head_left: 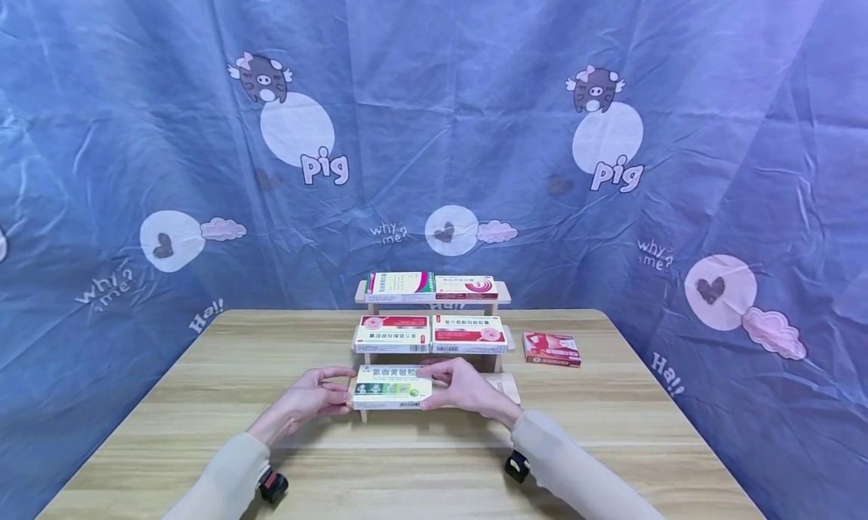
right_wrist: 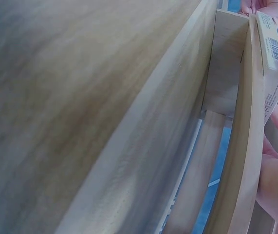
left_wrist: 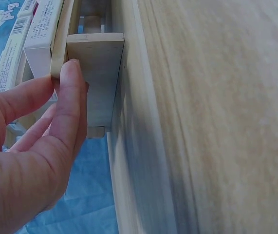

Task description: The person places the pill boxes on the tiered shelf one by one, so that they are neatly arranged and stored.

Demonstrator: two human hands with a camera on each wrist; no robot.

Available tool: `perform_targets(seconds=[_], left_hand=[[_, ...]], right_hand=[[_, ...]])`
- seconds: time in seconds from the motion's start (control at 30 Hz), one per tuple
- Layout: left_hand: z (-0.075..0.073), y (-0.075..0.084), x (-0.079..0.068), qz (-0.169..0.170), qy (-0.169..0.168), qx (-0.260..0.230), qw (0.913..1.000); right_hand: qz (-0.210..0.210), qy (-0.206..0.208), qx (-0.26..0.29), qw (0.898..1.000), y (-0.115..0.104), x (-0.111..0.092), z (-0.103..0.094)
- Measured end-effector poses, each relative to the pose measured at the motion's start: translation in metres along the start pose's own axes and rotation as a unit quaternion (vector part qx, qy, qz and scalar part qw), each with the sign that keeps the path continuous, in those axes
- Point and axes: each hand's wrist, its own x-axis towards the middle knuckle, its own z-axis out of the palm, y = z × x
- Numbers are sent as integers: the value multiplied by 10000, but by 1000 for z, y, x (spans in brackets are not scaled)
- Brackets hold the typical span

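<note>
A white-and-green medicine box [head_left: 388, 390] lies on the lowest step of a three-step wooden rack [head_left: 507, 386], at its left side. My right hand [head_left: 468, 388] grips the box's right end, thumb at the front and fingers behind. At the rack's left end, my left hand [head_left: 308, 401] pinches the end of the lowest board between thumb and fingers, right beside the box. The left wrist view shows these fingertips [left_wrist: 70, 68] at the board's end, next to the rack's leg panel [left_wrist: 96, 73]. In the right wrist view, the box [right_wrist: 273, 53] sits along the board's far end.
Two red-and-white boxes [head_left: 393, 334] fill the middle step side by side. On the top step are a green-and-magenta box [head_left: 400, 283] and a white-and-red box [head_left: 466, 286]. A red box [head_left: 551, 349] lies on the wooden table [head_left: 610, 429] right of the rack. A blue curtain [head_left: 447, 143] hangs behind.
</note>
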Motion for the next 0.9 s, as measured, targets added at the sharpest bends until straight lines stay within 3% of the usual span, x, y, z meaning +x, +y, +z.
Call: perform_targets(seconds=[0.27,0.6,0.9], left_hand=[[1,0,2,-41,86,54,9999],[2,1,2,-58,128,26,9999],[1,1,0,19,66,65,10000]], right_hand=[[-64,-104,-3,9999,0,-2,-2],[67,-154,1116,9936,10,-6,-11],[61,113,847,9963,9,-19,-20]])
